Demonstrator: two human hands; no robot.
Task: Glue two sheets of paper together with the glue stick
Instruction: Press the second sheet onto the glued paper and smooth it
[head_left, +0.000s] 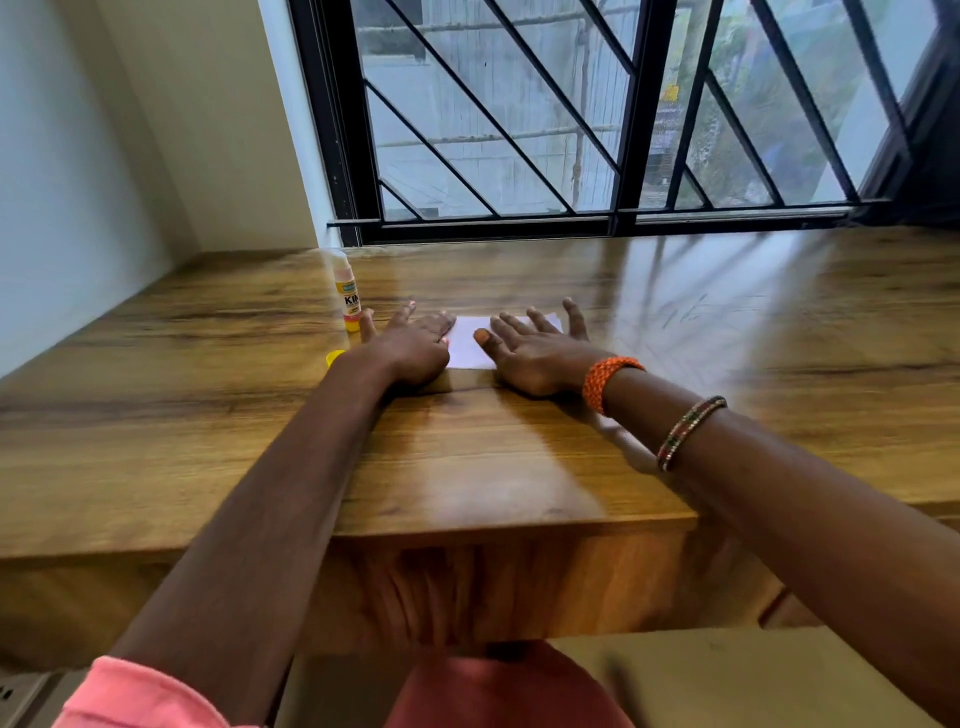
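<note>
1. Glue stick (349, 296): one unit, standing upright on the wooden desk (727, 364), at the left of the work area near the window corner. The tube is uncapped; the pale glue column shows at the top. The body is white with a yellow base and a printed label reading "KIN", the rest hidden.
2. Yellow cap (335, 357): one piece, lying on the desk nearer the person than the glue stick, just beside the left forearm and partly hidden by it.
3. Left hand (413, 343): palm down, fingers straight and slightly spread. It presses flat on the left part of the white paper (470, 348). It grips nothing. The little finger lies on the desk just beside the glue stick base; contact cannot be told.
4. White paper: lies flat on the desk between and under both hands. Only one white surface is visible; whether it is one sheet or two stacked sheets cannot be told.
5. Right hand (537, 348): palm down, fingers straight and fanned apart, pressing on the right part of the paper. It grips nothing.
6. Right arm: one orange woven band (605, 379) at the wrist; one thin multicoloured beaded bracelet (688, 431) farther up the forearm.
7. No containers hold any contents other than the glue tube.
</note>
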